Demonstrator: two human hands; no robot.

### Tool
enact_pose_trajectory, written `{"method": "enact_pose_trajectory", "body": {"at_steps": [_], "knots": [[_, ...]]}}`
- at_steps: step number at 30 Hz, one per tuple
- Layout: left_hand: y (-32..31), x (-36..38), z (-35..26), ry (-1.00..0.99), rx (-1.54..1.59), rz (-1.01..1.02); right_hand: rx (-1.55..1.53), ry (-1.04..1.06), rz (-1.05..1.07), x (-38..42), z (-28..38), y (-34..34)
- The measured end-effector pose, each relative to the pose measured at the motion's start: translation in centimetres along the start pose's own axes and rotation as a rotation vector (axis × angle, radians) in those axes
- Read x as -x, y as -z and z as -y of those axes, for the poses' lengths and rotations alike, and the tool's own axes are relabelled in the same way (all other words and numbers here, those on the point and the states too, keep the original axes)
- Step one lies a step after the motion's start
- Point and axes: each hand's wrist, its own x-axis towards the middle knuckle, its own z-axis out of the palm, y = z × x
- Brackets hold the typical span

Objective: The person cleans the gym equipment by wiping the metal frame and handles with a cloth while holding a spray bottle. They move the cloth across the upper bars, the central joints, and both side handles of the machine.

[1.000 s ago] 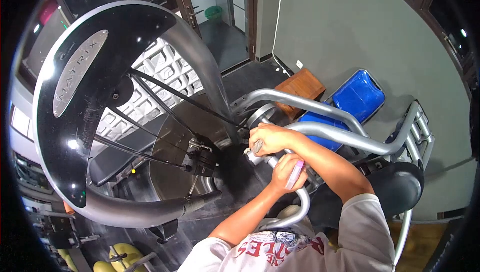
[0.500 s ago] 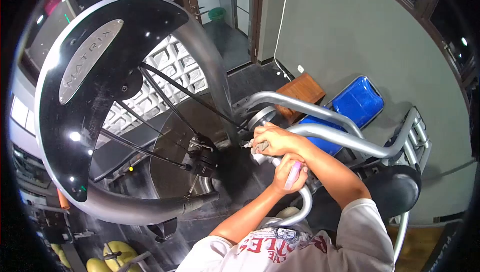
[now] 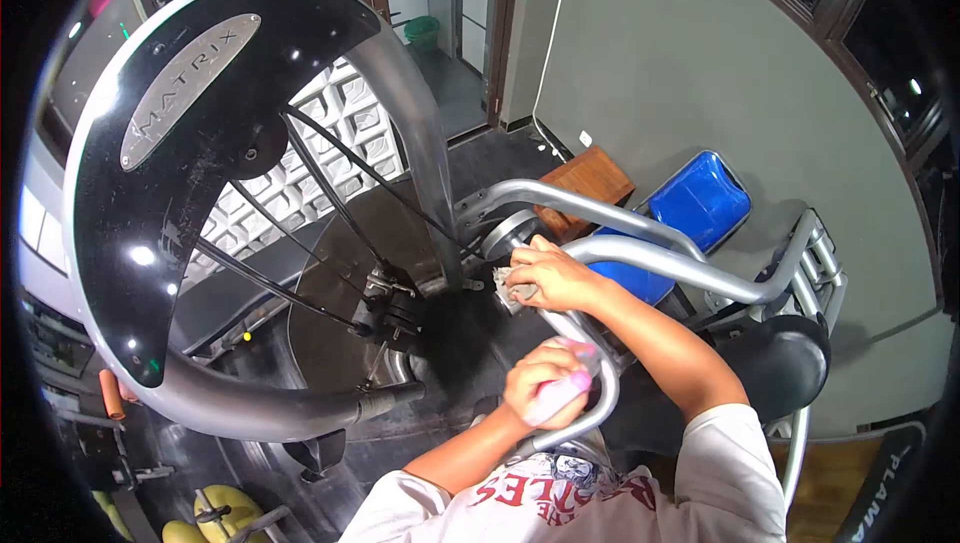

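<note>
My right hand (image 3: 552,276) is closed round a crumpled greyish cloth (image 3: 507,291), pressed at the upper end of a curved silver tube (image 3: 607,389) beside a round metal part (image 3: 508,235). Lower and to the left, my left hand (image 3: 540,380) grips a small bottle (image 3: 557,399), pale with a pink top and blurred by motion. The bottle is in front of the tube's bend. The fingers of both hands are curled, and the cloth is partly hidden under the right ones.
At the left stands a large curved machine frame (image 3: 415,133) with a black MATRIX panel (image 3: 215,73) and black rods. Silver bars (image 3: 690,268) and a black pad (image 3: 775,368) are at the right. Behind them are a wooden box (image 3: 590,188) and a blue padded seat (image 3: 702,201).
My left hand has moved down and left with the bottle, away from my right forearm. My right hand stays at the tube with the cloth. The view has shifted slightly.
</note>
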Motion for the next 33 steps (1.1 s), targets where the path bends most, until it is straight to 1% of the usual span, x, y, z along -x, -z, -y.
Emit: {"method": "enact_pose_trajectory", "body": {"at_steps": [2,6,7,8,10,12,13,14,18,19,20,21,22,24,27,30,31,33], "knots": [[2.2,0.1,-1.0,0.041,-0.04,0.056,0.047,0.017,-0.09,-0.3,-0.1,-0.9],[6.6,1.9,-3.6,0.208,-0.259,0.013,0.19,-0.147,-0.195,-0.7,1.5,-2.5],[7.5,2.6,-4.2,0.274,-0.268,-0.035,0.198,-0.186,-0.183,-0.5,2.1,-2.4],[8.4,3.3,-4.9,0.335,-0.255,-0.093,0.179,-0.173,-0.182,0.0,2.6,-2.3],[10.3,3.6,-6.6,0.379,-0.354,-0.153,0.144,-0.147,-0.18,1.4,3.2,-1.9],[12.3,4.0,-7.7,0.382,-0.52,-0.159,0.137,-0.148,-0.189,2.2,3.8,-2.1],[12.8,4.5,-8.2,0.474,-0.453,-0.274,0.14,-0.138,-0.207,2.4,4.0,-2.2],[13.8,4.5,-8.5,0.402,-0.541,-0.215,0.144,-0.129,-0.225,2.3,4.0,-2.3],[15.1,3.8,-9.1,0.437,-0.514,-0.283,0.184,-0.301,-0.15,0.1,4.1,-3.4],[15.0,3.4,-9.1,0.462,-0.494,-0.305,0.246,-0.344,-0.132,-0.4,4.3,-3.7],[15.0,2.9,-9.0,0.486,-0.473,-0.326,0.268,-0.35,-0.139,-0.3,4.6,-3.8],[15.2,2.3,-8.6,0.389,-0.532,-0.238,0.289,-0.355,-0.146,-0.2,5.0,-3.6],[15.2,1.8,-8.7,0.382,-0.518,-0.23,0.309,-0.362,-0.154,-0.1,5.5,-3.5],[14.9,1.1,-8.8,0.364,-0.484,-0.221,0.256,-0.351,-0.208,1.4,6.2,-3.4],[15.3,1.4,-8.9,0.408,-0.457,-0.247,0.241,-0.342,-0.245,3.3,7.2,-3.7],[15.4,1.9,-9.7,0.467,-0.398,-0.303,0.273,-0.324,-0.243,3.5,6.9,-4.0],[15.5,2.1,-9.7,0.445,-0.443,-0.28,0.254,-0.312,-0.262,3.2,6.6,-4.1],[15.9,2.5,-9.5,0.399,-0.53,-0.225,0.216,-0.361,-0.229,1.9,6.0,-4.1]]}}
